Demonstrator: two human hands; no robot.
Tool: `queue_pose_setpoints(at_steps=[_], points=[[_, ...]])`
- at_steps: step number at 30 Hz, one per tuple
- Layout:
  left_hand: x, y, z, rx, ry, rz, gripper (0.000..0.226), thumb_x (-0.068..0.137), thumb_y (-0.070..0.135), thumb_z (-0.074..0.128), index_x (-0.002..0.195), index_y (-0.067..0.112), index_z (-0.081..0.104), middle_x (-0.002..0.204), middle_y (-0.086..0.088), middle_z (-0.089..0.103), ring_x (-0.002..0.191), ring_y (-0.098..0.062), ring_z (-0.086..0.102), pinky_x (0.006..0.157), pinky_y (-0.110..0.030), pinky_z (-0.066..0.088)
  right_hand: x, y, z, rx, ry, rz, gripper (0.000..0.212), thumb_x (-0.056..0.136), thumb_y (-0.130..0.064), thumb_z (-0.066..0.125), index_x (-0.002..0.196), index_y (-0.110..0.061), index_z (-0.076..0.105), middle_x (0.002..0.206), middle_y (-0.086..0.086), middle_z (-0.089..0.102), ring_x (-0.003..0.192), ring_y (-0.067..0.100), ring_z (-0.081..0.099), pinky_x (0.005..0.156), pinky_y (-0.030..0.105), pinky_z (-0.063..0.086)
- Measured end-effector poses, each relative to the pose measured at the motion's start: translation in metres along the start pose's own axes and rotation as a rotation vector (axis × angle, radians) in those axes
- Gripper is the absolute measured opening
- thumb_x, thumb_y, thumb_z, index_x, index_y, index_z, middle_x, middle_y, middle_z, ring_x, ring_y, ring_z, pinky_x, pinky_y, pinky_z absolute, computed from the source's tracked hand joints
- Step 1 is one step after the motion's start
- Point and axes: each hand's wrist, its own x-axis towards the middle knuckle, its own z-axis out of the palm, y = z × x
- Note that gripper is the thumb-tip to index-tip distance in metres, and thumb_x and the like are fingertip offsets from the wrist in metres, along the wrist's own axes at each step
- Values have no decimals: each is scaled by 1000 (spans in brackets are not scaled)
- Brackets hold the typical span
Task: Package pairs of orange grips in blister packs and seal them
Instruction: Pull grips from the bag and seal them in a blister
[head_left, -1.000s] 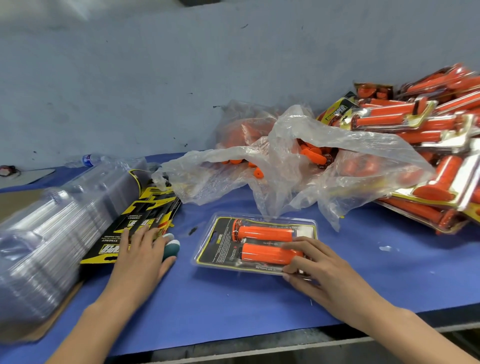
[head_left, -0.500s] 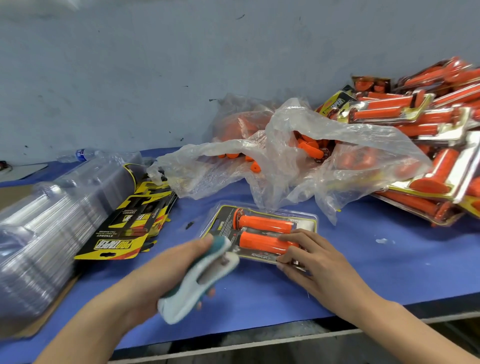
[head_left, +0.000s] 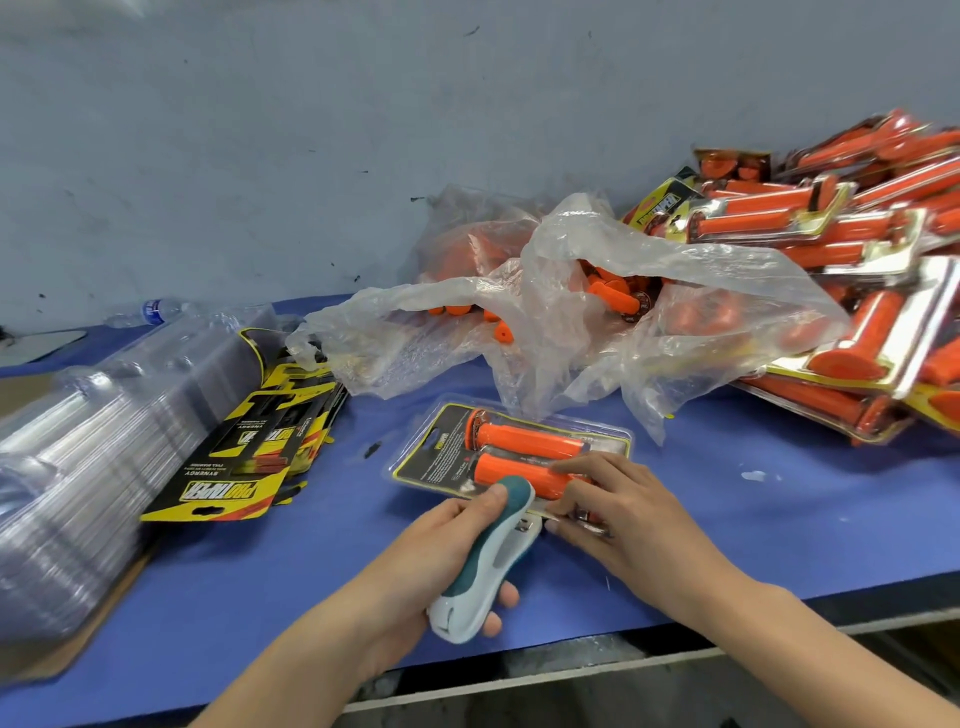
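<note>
The blister pack (head_left: 441, 457) lies flat on the blue table (head_left: 779, 519) just in front of the person. Its long axis runs left to right, with the right end a little nearer. Inside it, two orange grips (head_left: 524, 440) lie side by side along that axis, their flanged ends pointing left toward the dark printed card. The left hand (head_left: 431, 566) is wrapped around a teal-and-white stapler (head_left: 491, 561), thumb on top. The stapler points away from the person, its nose at the pack's near long edge. The right hand (head_left: 618, 509) presses down on the pack's near right part with loosely spread fingers, holding nothing. Behind are a crumpled clear bag (head_left: 571, 322) of loose grips and, to the right, a heap of finished packs (head_left: 857, 260). Clear shells (head_left: 104, 441) and yellow cards (head_left: 244, 457) sit at left.
</note>
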Motion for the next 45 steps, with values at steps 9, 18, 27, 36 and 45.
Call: queue_pose_setpoints(at_steps=[9, 18, 27, 36, 45], points=[[12, -4, 7, -5, -2, -26, 58, 85, 60, 60, 108, 7, 66, 78, -21, 69, 61, -31, 62, 53, -30, 51, 2, -5, -4, -72, -32, -48, 25, 84, -42, 72, 82, -22, 57, 121, -4, 63, 117, 26, 58, 88, 42, 51], [18, -4, 8, -250, -136, -97, 66, 83, 49, 69, 114, -8, 67, 93, -23, 66, 76, -29, 63, 61, -30, 55, 1, 0, -2, -13, -46, -82, 28, 84, -52, 59, 81, -24, 55, 130, -3, 61, 122, 27, 56, 94, 42, 51], [19, -3, 14, -216, -166, -130, 60, 84, 56, 66, 110, 2, 69, 86, -15, 63, 62, -21, 57, 50, -27, 50, 1, 0, -2, 94, -43, -21, 30, 82, -51, 60, 79, -23, 50, 131, -8, 59, 124, 20, 51, 96, 38, 49], [20, -5, 13, -156, -202, -125, 53, 88, 54, 63, 102, 3, 68, 83, -12, 63, 59, -19, 57, 49, -27, 50, -1, 3, 0, 123, -34, -42, 30, 82, -52, 62, 79, -25, 49, 131, -8, 58, 124, 17, 49, 95, 36, 49], [25, -10, 15, -144, -171, -92, 56, 87, 54, 63, 103, 1, 66, 78, -13, 62, 57, -21, 57, 49, -29, 50, 0, -1, 2, -60, -80, -95, 57, 81, -46, 70, 131, -30, 50, 127, -8, 58, 121, 19, 51, 101, 34, 46]])
